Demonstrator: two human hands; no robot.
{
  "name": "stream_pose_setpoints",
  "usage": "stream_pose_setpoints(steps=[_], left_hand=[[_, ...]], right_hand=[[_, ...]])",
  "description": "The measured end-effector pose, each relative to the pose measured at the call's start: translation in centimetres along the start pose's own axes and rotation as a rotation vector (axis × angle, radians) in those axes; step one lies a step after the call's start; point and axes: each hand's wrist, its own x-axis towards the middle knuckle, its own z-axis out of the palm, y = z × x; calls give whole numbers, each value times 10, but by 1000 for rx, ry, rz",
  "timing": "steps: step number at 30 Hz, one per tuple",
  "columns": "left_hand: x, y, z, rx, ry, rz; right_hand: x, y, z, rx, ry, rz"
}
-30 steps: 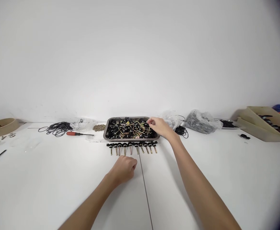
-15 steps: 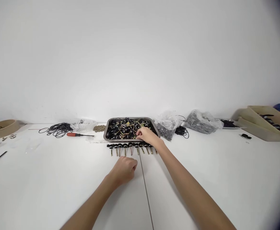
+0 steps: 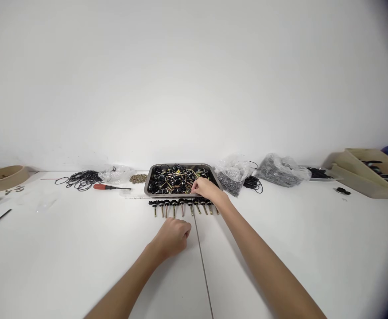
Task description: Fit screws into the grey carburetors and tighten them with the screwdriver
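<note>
A metal tray (image 3: pixel 150 170) at the back of the white table holds a heap of black rings and brass bolts. In front of it lies a row of several assembled bolts (image 3: pixel 180 205) with black heads. My right hand (image 3: pixel 208 190) reaches over the tray's near right edge, fingers curled down into the parts; what they pinch is hidden. My left hand (image 3: pixel 172 237) rests on the table in a fist just in front of the row, nothing visible in it.
Left of the tray: a pile of small brass nuts (image 3: pixel 138 178), a red-handled screwdriver (image 3: pixel 109 187), black O-rings (image 3: pixel 79 179), a tan bowl (image 3: pixel 3 177). Right: clear bags of parts (image 3: pixel 280 168), and a beige bin (image 3: pixel 366 170).
My right hand moved from the tray's far right corner toward its near edge, left and closer to me. My left fist stayed put.
</note>
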Motion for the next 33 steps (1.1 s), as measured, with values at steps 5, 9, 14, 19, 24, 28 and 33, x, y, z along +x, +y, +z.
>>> stream_pose_setpoints(steps=[5, 9, 14, 19, 24, 28, 33], left_hand=[[0, -1, 2, 8, 7, 2], [0, -1, 1, -2, 21, 21], [-1, -1, 2, -4, 31, 29], [-1, -1, 3, 3, 19, 11], [0, 0, 1, -8, 4, -1], [0, 1, 0, -12, -12, -16], [0, 2, 0, -13, -20, -22]], right_hand=[[1, 1, 0, 26, -10, -13], [-3, 1, -5, 54, -22, -51], [-7, 2, -14, 109, -18, -88], [-10, -1, -29, 188, 77, -103], [-20, -7, -47, 362, 129, -162], [-23, -4, -52, 369, 160, -128], [-23, 5, -54, 270, 218, -31]])
